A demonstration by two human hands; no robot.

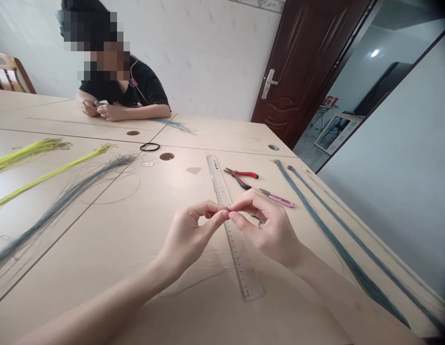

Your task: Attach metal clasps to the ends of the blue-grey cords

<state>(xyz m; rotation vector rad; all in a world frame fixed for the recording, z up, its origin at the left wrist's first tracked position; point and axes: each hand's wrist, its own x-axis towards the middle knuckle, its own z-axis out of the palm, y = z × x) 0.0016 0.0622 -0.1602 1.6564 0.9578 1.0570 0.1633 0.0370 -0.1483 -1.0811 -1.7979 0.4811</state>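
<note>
1. Yellow-green strands (28, 152) lie at the far left in two bundles, well apart from both hands.
2. Next come blue-grey strands (89, 185), loosely bundled on the table and slanting away from the person.
3. The left hand (191, 230) reaches in from the lower left, thumb and index fingertip pressed together, grasping one side of something tiny.
4. That thing, apparently a small loop (228, 206), sits right where the two hands' fingertips meet, so neither hand is nearer. Its long axis is too small to tell. This tip-to-tip meeting seems the relation that matters most.
5. Beneath the fingers, a clear ruler (240, 268) runs lengthwise away from the person, its far end leaning left; the loop appears over its middle stretch.
6. Red-and-black pliers (235, 173) rest beyond the fingertips, just right of the ruler's far part, untouched.
7. The right hand (272, 227) comes from the lower right, thumb and index finger likewise pinching the loop; what its curled fingers hold, if anything, I cannot tell.
8. Pink snips (281, 199) lie just beyond that hand.
9. More bundled blue-grey threads (326, 235) stretch along the table's right side.
</note>
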